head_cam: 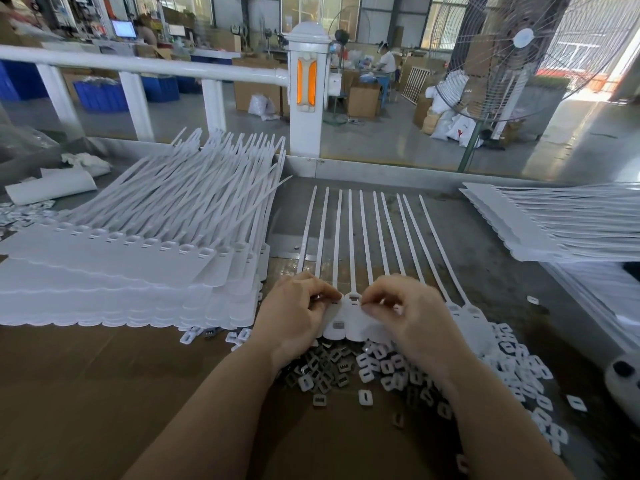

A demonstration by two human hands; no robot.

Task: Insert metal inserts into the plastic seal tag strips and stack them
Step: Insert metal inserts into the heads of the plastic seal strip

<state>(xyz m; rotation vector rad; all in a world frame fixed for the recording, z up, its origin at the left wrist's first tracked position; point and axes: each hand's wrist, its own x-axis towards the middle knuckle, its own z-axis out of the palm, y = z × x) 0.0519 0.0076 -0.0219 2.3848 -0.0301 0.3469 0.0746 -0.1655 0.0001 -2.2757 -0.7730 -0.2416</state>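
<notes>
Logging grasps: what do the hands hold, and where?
Both hands, left and right, pinch the tag strip at its head end, near the slots.

– How are the arms placed?
– Both bare forearms are extended forward from the bottom edge and angled inward, so that the hands are brought close together.

– And the hands?
– The left hand (294, 308) is held palm-down with fingers curled. The right hand (407, 311) is likewise arched, its thumb and forefinger drawn together in a pinch. What is pinched cannot be made out.
</notes>
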